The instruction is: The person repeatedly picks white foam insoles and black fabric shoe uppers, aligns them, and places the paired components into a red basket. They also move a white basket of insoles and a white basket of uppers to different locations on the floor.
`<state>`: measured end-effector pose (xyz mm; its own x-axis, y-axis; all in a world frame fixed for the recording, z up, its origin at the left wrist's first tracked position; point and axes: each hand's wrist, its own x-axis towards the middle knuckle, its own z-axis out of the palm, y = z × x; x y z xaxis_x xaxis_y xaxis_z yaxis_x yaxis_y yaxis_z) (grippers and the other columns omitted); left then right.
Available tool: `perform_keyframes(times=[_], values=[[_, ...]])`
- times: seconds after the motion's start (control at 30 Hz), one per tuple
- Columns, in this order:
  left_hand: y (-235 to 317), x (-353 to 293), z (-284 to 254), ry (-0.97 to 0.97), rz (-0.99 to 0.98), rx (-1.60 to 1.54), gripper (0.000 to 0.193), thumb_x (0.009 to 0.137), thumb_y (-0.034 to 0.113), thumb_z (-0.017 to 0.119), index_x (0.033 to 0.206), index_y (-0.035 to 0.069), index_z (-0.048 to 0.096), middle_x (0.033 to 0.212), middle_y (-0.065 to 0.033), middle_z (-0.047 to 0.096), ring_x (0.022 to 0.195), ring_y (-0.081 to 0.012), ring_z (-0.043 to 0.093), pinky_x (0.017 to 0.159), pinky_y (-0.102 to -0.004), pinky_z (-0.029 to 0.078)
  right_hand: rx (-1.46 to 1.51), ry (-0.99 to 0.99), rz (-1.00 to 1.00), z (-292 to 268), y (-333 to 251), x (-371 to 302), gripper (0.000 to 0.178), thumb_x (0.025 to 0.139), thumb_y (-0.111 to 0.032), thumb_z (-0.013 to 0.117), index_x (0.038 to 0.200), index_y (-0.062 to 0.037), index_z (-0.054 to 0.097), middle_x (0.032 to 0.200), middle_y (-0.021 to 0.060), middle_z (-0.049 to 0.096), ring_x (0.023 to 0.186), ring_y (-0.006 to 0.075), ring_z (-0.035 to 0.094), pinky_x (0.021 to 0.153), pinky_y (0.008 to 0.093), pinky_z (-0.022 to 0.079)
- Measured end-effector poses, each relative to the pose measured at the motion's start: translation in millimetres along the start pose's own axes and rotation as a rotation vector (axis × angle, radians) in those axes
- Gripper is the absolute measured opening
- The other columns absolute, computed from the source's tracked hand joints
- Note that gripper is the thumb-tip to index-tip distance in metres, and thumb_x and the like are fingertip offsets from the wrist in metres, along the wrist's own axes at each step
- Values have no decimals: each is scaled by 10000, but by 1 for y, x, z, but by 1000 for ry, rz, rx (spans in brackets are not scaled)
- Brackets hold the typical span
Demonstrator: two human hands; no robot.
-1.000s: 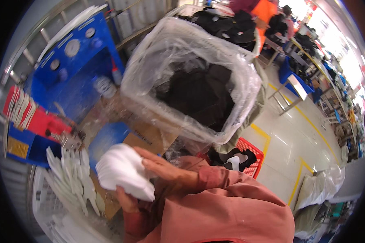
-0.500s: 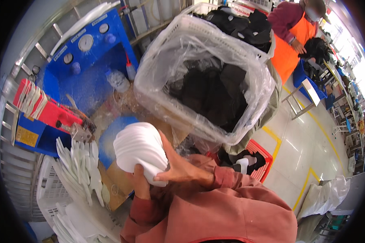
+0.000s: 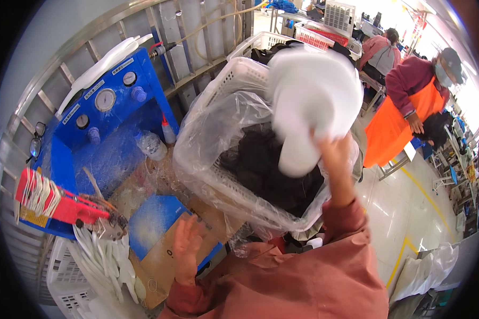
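While the head view is the only one here, it shows enough: a stack of white shoe-shaped pads, blurred, over the far right part of a plastic-lined white crate with dark fabric pieces inside. Gap between stack and rim: can't tell. To carry the stack well, best keep a firm one-handed pinch, support the drooping end and stay level so the layers don't fan out or snag the liner. Right hand is closed on the stack's near edge; exact finger wrap is blurred. Left hand is spread, fingers apart, nothing in it, near the cardboard sheet; contact can't be told. More white pads lie near left.
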<state>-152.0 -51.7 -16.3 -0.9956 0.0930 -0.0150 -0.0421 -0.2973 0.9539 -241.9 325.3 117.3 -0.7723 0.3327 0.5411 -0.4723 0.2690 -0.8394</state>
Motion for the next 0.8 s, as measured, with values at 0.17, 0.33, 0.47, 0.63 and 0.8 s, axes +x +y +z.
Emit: perform_keyframes(times=[0.17, 0.33, 0.47, 0.63, 0.8], values=[[-28, 6, 3, -153, -278, -174, 675, 969, 34, 632, 1568, 12, 321, 1532, -188, 463, 1344, -277, 529, 1088, -398, 456, -758, 51, -389, -6, 43, 199, 1078, 751, -392, 861, 1553, 45, 289, 1449, 301, 483, 1318, 381, 531, 1109, 436, 427], [-41, 22, 5, -246, -366, -152, 608, 970, -5, 632, 1532, 20, 399, 1494, -185, 516, 1325, -267, 549, 1091, -394, 461, -1047, -43, -279, 47, 105, 308, 1065, 733, -416, 851, 1566, -72, 283, 1348, 311, 532, 1251, 455, 557, 1034, 508, 467], [-45, 29, 0, -213, -349, -139, 625, 962, -11, 652, 1534, 39, 406, 1487, -176, 531, 1333, -264, 546, 1090, -396, 464, -1169, 219, -594, 84, 163, 350, 1014, 751, -387, 855, 1571, -175, 297, 1347, 244, 499, 1257, 444, 511, 1012, 575, 429], [-47, 27, -1, -187, -405, -236, 625, 964, -26, 643, 1536, 37, 401, 1517, -168, 499, 1348, -267, 534, 1101, -395, 454, -1325, -322, -297, 95, 261, 337, 828, 854, -370, 767, 1563, -224, 364, 1519, 247, 405, 1427, 440, 382, 1127, 568, 338], [-43, 18, 5, -195, -450, -238, 616, 970, -17, 635, 1535, 24, 394, 1535, -153, 481, 1354, -246, 522, 1111, -372, 435, -1120, -164, -594, 66, 231, 343, 491, 905, -297, 707, 1339, -81, 629, 1332, 256, 608, 1253, 412, 573, 1041, 494, 458]])
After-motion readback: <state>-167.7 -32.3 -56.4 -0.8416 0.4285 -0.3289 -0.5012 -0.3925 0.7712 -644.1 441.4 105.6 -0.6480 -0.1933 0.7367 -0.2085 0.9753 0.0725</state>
